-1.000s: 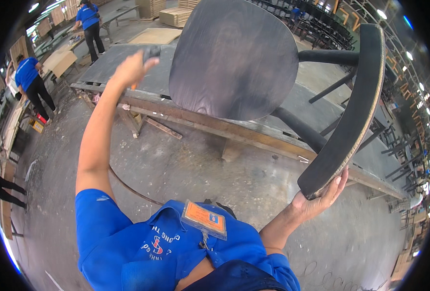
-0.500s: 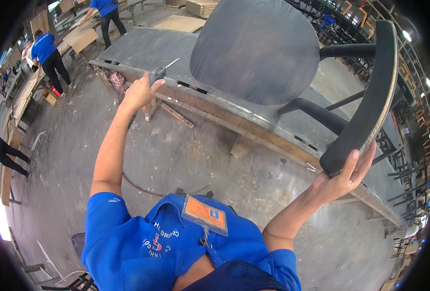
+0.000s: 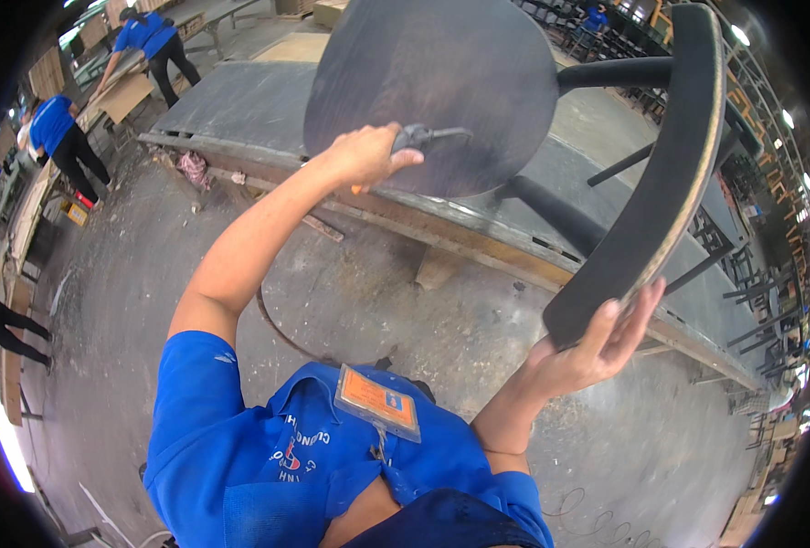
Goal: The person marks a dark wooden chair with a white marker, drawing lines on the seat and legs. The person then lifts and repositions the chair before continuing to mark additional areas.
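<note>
Gripping a small grey tool point(image 3: 428, 137) with an orange bit under the palm, our left hand point(image 3: 364, 155) is closed around it and held up against the near edge of the round dark chair seat point(image 3: 432, 87), the tool's tip pointing right across the seat surface. Our right hand point(image 3: 597, 342) is open and fairly wide, palm and fingers pressed under the lower end of the curved black backrest point(image 3: 656, 178), supporting it rather than wrapping it. The chair lies tipped on the long metal workbench point(image 3: 240, 110), seat facing us, backrest to the right of the seat with its long axis running from far to near. Dark chair legs point(image 3: 615, 73) stick out between seat and backrest. We judge the key relation this way: the seat sits just far of the left hand, touching or nearly touching the tool, so the left hand is the nearer one to the seat and the right stays out on the backrest. Two people in blue shirts point(image 3: 58, 128) work far left, and stacked chairs point(image 3: 606, 18) sit far right.
</note>
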{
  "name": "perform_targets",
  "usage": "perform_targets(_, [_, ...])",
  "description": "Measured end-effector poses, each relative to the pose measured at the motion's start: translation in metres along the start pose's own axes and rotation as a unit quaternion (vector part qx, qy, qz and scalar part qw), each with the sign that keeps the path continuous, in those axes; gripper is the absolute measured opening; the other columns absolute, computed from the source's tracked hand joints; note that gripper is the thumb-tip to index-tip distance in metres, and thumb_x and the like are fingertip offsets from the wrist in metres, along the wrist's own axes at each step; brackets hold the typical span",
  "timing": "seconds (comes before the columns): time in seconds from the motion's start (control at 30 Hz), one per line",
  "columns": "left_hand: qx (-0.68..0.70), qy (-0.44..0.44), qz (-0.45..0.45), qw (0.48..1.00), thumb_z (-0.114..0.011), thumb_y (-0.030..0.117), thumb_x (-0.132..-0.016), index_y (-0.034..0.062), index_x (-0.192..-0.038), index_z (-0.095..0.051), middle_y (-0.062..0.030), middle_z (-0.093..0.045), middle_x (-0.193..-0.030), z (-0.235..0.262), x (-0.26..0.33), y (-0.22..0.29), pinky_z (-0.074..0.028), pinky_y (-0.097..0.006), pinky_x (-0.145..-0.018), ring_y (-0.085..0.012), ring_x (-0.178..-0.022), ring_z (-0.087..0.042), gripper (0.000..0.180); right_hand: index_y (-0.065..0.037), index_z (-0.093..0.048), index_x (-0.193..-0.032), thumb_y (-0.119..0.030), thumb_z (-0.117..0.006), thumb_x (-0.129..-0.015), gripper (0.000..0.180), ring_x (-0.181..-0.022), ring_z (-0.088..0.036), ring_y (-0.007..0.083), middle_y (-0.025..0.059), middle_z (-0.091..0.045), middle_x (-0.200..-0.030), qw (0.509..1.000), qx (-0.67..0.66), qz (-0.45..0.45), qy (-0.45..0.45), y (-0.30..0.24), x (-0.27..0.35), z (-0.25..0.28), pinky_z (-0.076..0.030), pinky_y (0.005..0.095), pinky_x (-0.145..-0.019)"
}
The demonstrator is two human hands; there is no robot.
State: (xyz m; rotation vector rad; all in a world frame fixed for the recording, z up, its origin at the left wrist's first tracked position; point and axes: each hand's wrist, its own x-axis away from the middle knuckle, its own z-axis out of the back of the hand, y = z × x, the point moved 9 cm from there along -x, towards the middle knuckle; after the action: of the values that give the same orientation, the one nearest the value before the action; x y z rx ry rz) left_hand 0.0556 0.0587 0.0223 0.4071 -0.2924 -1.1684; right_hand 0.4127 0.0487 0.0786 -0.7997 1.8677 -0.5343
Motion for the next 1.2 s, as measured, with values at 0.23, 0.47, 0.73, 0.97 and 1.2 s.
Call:
perform_targets(0.23, [-0.039, 0.315, 0.023, 0.948, -0.049, 0.060, -0.090, -0.0025, -0.118, -0.051, -0.0199, -0.066, -0.084, 0.131, -0.073, 0.037, -0.052, -0.043, -0.073, -0.0312, -0.077, -0.066, 0.068, -0.002, -0.057, -0.116, -0.004, -0.052, -0.089, 0.028, -0.136, -0.033, 0.0316, 0.0197, -0.025, -0.150, 0.999, -0.008, -0.006, -0.041, 0.002, 0.020, 0.013, -0.040, 0.0414, -0.106])
perform_targets(0.47, [0.009, 0.117, -0.005, 0.993, -0.053, 0.054, -0.091, -0.0049, -0.122, -0.049, -0.0129, -0.063, -0.063, 0.058, -0.063, 0.035, -0.052, -0.034, -0.052, -0.0206, -0.047, -0.062, 0.067, 0.001, -0.057, -0.122, -0.003, -0.055, -0.088, 0.035, -0.136, -0.035, 0.0276, 0.0210, -0.028, -0.148, 0.996, -0.013, 0.004, -0.086, 0.007, -0.024, -0.029, -0.038, 0.0367, -0.104])
perform_targets(0.73, [0.032, 0.112, 0.027, 0.993, -0.053, 0.052, -0.092, -0.0036, -0.118, -0.050, -0.0127, -0.060, -0.058, 0.011, 0.015, -0.019, -0.050, -0.036, -0.053, -0.0215, -0.047, -0.061, 0.062, 0.004, -0.053, -0.126, 0.002, -0.056, -0.085, 0.041, -0.126, -0.046, 0.0230, 0.0188, -0.042, -0.140, 0.993, 0.004, 0.074, -0.094, -0.001, -0.069, -0.059, -0.044, 0.0333, -0.099])
perform_targets(0.97, [0.119, 0.069, 0.079, 0.987, -0.054, 0.052, -0.091, -0.0045, -0.117, -0.050, -0.0220, -0.065, -0.073, -0.022, 0.081, -0.091, -0.051, -0.042, -0.063, -0.0297, -0.057, -0.066, 0.062, 0.003, -0.052, -0.127, 0.004, -0.055, -0.085, 0.042, -0.128, -0.045, 0.0234, 0.0183, -0.040, -0.142, 0.996, -0.059, 0.030, -0.060, 0.004, -0.058, -0.055, -0.045, 0.0343, -0.100])
perform_targets(1.2, [0.110, 0.102, 0.161, 0.975, -0.056, 0.051, -0.090, -0.0034, -0.123, -0.048, -0.0223, -0.064, -0.074, -0.042, 0.131, -0.116, -0.050, -0.045, -0.065, -0.0321, -0.059, -0.064, 0.064, -0.002, -0.053, -0.123, 0.005, -0.051, -0.084, 0.039, -0.131, -0.042, 0.0273, 0.0185, -0.030, -0.148, 0.998, -0.042, 0.005, -0.041, 0.002, -0.024, -0.026, -0.048, 0.0374, -0.102])
